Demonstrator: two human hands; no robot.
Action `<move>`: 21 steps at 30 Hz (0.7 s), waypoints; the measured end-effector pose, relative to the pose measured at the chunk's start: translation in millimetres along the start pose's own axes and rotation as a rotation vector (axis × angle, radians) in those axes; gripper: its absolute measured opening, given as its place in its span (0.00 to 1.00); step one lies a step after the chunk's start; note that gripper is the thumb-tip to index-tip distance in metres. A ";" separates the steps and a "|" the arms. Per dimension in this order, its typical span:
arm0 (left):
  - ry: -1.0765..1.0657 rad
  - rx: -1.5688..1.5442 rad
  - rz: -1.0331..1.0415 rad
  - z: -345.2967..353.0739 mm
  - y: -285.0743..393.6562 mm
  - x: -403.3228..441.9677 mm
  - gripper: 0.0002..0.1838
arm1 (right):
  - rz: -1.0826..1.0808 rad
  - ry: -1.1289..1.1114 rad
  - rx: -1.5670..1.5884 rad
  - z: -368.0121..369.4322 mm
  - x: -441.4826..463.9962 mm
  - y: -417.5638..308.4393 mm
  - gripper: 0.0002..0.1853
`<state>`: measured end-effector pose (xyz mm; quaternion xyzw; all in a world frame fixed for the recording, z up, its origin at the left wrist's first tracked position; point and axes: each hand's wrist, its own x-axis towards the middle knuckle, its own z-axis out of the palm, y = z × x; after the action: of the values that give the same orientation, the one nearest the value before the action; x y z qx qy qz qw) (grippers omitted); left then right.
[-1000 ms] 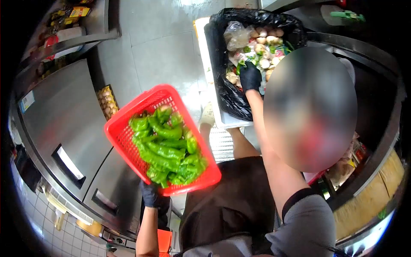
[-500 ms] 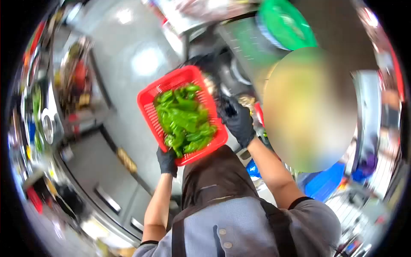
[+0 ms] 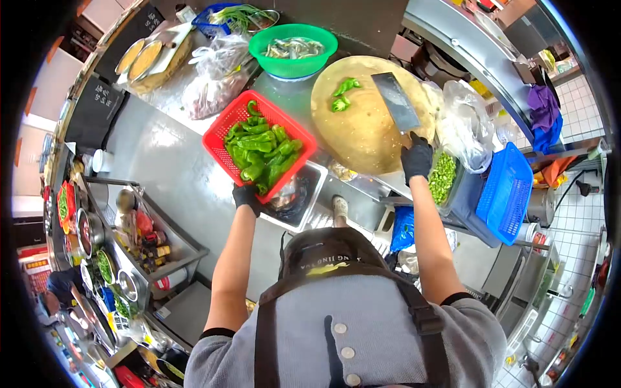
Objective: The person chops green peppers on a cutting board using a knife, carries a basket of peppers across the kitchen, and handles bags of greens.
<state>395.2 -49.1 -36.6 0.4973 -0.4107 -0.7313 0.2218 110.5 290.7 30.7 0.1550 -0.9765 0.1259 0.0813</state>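
My left hand (image 3: pixel 246 197), in a black glove, is closed on the near rim of a red plastic basket (image 3: pixel 218 124). Long green peppers (image 3: pixel 260 147) fill the basket, which is held up over a white-rimmed bin (image 3: pixel 315 187) with dark plastic inside. My right hand (image 3: pixel 417 159), also gloved in black, is closed around the handle of a cleaver (image 3: pixel 396 102) at the near edge of a round wooden chopping board (image 3: pixel 357 139). The blade lies flat on the board. A few green pepper pieces (image 3: pixel 346 86) rest to the left of the blade.
Behind the basket stands a green colander (image 3: pixel 294 68) holding small silvery items. Bagged meat (image 3: pixel 210 97) sits on the counter to its left. Right of the board are a clear plastic bag (image 3: pixel 462 126), a container of chopped green vegetable (image 3: pixel 443 178) and a blue basket (image 3: pixel 504 197).
My right hand has gone from beside the basket's right edge to the cleaver handle. My left hand still holds the basket. The camera view has shifted, bringing the board into clear sight.
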 end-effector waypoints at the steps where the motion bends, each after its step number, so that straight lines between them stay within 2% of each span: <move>1: -0.013 0.145 0.060 -2.4 -10.2 18.3 0.25 | 0.076 -0.055 -0.041 1.2 9.8 0.4 0.27; 2: -0.024 0.289 0.122 -4.8 -20.6 37.5 0.23 | 0.005 0.004 -0.034 14.4 20.0 7.7 0.28; 4: 0.017 0.234 0.094 16.6 -22.6 48.5 0.21 | -0.153 0.118 -0.020 53.8 47.8 13.5 0.29; 6: 0.112 -0.155 -0.082 40.6 -8.3 37.8 0.20 | -0.464 0.045 0.291 66.4 74.7 -17.8 0.29; 8: 0.154 -0.132 -0.102 53.9 7.5 17.4 0.22 | -0.611 -0.149 0.430 63.9 91.4 -68.4 0.29; 10: 0.154 -0.215 -0.088 67.8 11.9 0.7 0.23 | -0.865 -0.130 0.408 88.9 118.2 -95.5 0.29; 12: 0.171 -0.198 -0.119 59.4 -1.2 6.8 0.24 | -0.821 -0.292 0.322 108.7 137.1 -101.4 0.25; 13: 0.148 -0.229 -0.084 59.1 -4.2 3.5 0.24 | -0.825 -0.255 0.295 111.7 145.3 -97.8 0.19; 14: 0.125 -0.262 -0.050 58.7 -7.2 0.7 0.24 | -0.703 -0.390 0.250 110.9 152.5 -85.6 0.18; 16: 0.106 -0.266 -0.073 59.4 -7.2 -8.7 0.24 | -0.462 -0.658 0.157 69.5 161.4 -64.0 0.18; 17: 0.104 -0.273 -0.083 59.3 -6.9 -12.7 0.24 | -0.479 -0.746 0.125 70.8 170.4 -45.5 0.21; 20: 0.122 -0.184 -0.081 45.2 -17.3 -16.7 0.25 | -0.326 -0.267 0.356 104.5 164.7 -11.4 0.20; 21: 0.114 -0.149 -0.052 44.0 -21.1 -18.1 0.25 | -0.274 -0.163 0.330 99.3 158.3 -3.7 0.22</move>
<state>364.3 -7.3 -36.7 0.5308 -0.3289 -0.7358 0.2621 -48.8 215.6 -32.0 0.3070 -0.9159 0.2586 -0.0081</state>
